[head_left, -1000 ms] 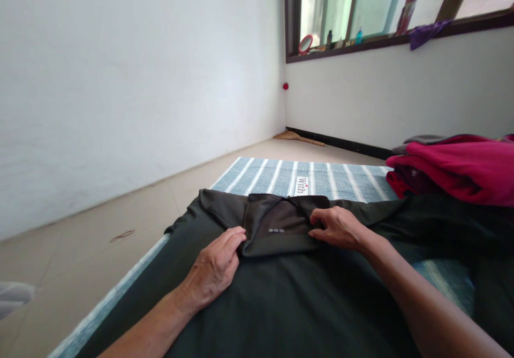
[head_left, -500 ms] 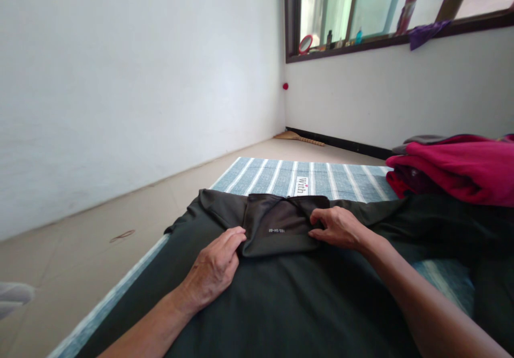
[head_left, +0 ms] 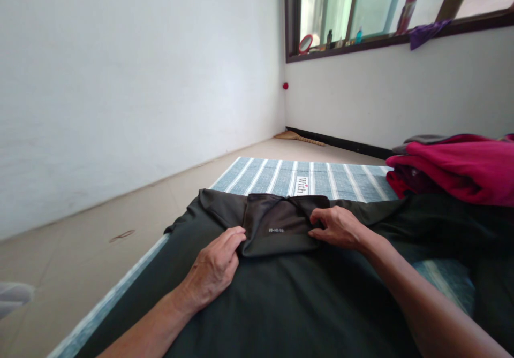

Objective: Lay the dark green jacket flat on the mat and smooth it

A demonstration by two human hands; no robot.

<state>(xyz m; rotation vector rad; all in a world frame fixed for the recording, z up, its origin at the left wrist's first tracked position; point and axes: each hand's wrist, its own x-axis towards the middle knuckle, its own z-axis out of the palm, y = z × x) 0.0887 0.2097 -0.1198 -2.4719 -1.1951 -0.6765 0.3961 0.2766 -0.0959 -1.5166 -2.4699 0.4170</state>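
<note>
A dark green-black garment [head_left: 281, 299] lies spread flat on a blue and white striped mat [head_left: 281, 177]. Its neck part is turned inside out, showing a black lining flap [head_left: 277, 228] with a small printed size label. My left hand [head_left: 214, 266] pinches the flap's left edge with its fingertips. My right hand [head_left: 340, 228] grips the flap's right edge, thumb under and fingers on top. Both forearms reach in from the bottom of the view.
A pile of red and magenta clothes [head_left: 458, 168] sits on the mat at the right. A white wall [head_left: 120, 90] runs along the left, with bare tiled floor [head_left: 80, 251] beside the mat. A window sill [head_left: 361, 39] holds bottles, a small mirror and a purple cloth.
</note>
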